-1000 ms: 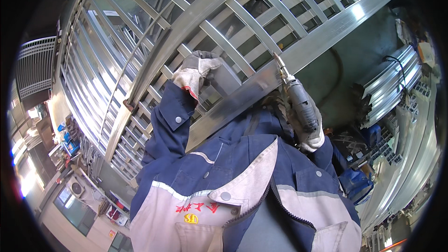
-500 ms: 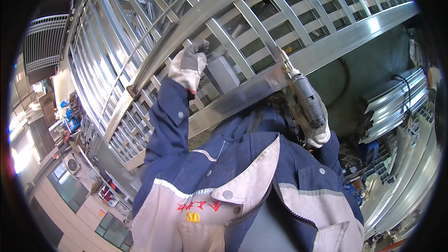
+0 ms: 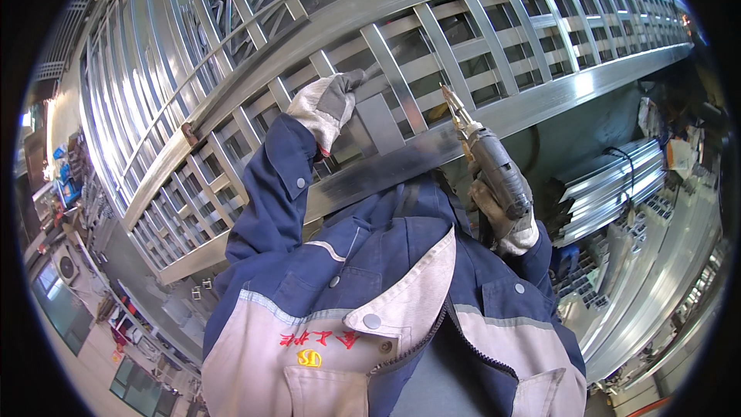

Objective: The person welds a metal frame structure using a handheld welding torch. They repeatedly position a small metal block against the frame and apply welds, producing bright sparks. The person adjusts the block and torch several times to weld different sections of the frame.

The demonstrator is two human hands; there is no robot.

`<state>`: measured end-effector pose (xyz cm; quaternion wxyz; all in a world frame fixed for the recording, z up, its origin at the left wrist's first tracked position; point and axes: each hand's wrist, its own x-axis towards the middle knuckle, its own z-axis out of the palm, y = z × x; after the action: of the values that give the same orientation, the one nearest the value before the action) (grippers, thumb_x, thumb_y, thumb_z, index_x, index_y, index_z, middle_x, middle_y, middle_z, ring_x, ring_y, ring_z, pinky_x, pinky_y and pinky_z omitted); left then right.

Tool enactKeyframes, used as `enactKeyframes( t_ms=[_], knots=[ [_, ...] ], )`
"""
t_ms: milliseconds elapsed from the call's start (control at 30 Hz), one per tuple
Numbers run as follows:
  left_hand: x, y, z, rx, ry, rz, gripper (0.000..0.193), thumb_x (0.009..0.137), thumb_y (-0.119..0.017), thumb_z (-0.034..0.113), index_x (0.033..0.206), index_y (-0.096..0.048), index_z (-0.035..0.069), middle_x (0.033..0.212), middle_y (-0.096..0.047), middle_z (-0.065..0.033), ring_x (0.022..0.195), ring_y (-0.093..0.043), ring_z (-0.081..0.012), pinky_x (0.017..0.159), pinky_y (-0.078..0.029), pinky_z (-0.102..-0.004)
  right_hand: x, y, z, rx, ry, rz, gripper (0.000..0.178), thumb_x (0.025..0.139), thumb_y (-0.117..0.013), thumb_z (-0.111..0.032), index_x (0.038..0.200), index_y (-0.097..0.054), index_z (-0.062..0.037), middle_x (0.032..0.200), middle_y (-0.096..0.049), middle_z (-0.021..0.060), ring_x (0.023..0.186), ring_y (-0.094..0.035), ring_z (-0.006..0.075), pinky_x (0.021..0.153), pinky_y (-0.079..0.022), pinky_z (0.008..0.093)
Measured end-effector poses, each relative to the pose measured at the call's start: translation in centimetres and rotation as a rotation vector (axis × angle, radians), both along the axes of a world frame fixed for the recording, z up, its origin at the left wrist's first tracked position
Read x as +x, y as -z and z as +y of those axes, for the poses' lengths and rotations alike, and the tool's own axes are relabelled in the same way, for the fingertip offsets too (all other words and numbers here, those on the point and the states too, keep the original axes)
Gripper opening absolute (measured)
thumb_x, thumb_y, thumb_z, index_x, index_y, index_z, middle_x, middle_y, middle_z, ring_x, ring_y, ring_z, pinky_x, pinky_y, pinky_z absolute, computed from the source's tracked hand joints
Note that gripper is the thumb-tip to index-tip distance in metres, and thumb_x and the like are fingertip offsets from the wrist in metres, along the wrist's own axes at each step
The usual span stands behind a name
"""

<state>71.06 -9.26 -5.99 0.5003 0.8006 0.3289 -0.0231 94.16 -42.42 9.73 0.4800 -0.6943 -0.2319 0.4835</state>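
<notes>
In a white work glove with grey fingertips, my left hand (image 3: 324, 108) is raised over the slats of a long silver metal frame (image 3: 370, 164). Its fingers are curled closed, and whether anything small sits between them cannot be made out. My right hand (image 3: 505, 220), gloved too, grips a dark grey power drill (image 3: 498, 166) from below, right of the frame's near rail. The drill's narrow tip points up and away, above the rail and close to one of the cross slats (image 3: 440, 50). Part of the right hand is hidden under the tool's body.
More silver barred panels (image 3: 147, 85) lie beyond and left of the frame. Bundled metal profiles (image 3: 610, 189) are stacked on the right, with long strips (image 3: 656, 278) nearer. Blue items (image 3: 69, 185) and an outdoor fan unit (image 3: 65, 266) show at the far left.
The view has swung, so the frame and background sit differently in it. The drill tip shows slightly further left. My left hand keeps its curled shape over the slats.
</notes>
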Motion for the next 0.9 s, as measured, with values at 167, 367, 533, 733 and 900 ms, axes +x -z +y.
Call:
enactKeyframes(
  t_ms=[167,367,533,733,900],
  knots=[
    [0.4,-1.6,-0.5,0.201,0.063,0.065,0.045,0.11,-0.057,-0.003,0.153,-0.068,0.003,0.144,-0.078,-0.0124,0.128,-0.077,-0.025,0.113,-0.058,-0.0335,-0.9,-0.4,2.2,-0.073,-0.015,0.122,0.04,0.109,-0.081,-0.012,0.145,-0.067,0.0002,0.106,-0.073,0.0026,0.091,-0.069,0.0107,0.082,-0.059,0.0303],
    [0.2,-0.2,-0.8,-0.237,-0.155,-0.155,0.035,0.116,-0.057,0.004,0.146,-0.074,0.001,0.134,-0.082,-0.0121,0.123,-0.077,-0.0223,0.11,-0.056,-0.0334,-2.3,0.0,5.1,-0.129,-0.012,0.193,0.051,0.104,-0.088,-0.014,0.149,-0.068,-0.002,0.112,-0.074,0.0017,0.093,-0.068,0.0078,0.084,-0.059,0.0281],
    [-0.3,2.5,-0.8,-0.23,-0.137,-0.424,0.034,0.118,-0.055,0.008,0.146,-0.073,0.001,0.133,-0.081,-0.0121,0.124,-0.076,-0.0234,0.111,-0.055,-0.033,-3.6,0.0,7.4,-0.16,-0.026,0.15,0.046,0.105,-0.087,-0.016,0.146,-0.07,-0.0038,0.113,-0.073,0.0015,0.098,-0.068,0.0099,0.09,-0.059,0.0298],
    [-0.6,1.0,-1.0,-0.063,-0.059,-0.172,0.034,0.119,-0.057,0.016,0.147,-0.071,0.005,0.133,-0.08,-0.0147,0.125,-0.076,-0.0289,0.112,-0.055,-0.0347,-3.7,-0.2,8.9,-0.229,-0.083,0.146,0.042,0.105,-0.088,-0.018,0.141,-0.072,-0.0043,0.116,-0.073,0.0024,0.104,-0.067,0.0122,0.096,-0.057,0.0321],
    [-0.3,-0.6,-0.9,0.042,-0.037,-0.11,0.033,0.118,-0.059,0.016,0.147,-0.071,0.007,0.133,-0.079,-0.0198,0.125,-0.075,-0.0346,0.111,-0.056,-0.0381,-3.8,-0.3,9.4,-0.219,-0.066,0.15,0.041,0.105,-0.088,-0.017,0.14,-0.072,-0.0045,0.116,-0.073,0.0021,0.104,-0.067,0.0128,0.094,-0.057,0.0324]
  ],
)
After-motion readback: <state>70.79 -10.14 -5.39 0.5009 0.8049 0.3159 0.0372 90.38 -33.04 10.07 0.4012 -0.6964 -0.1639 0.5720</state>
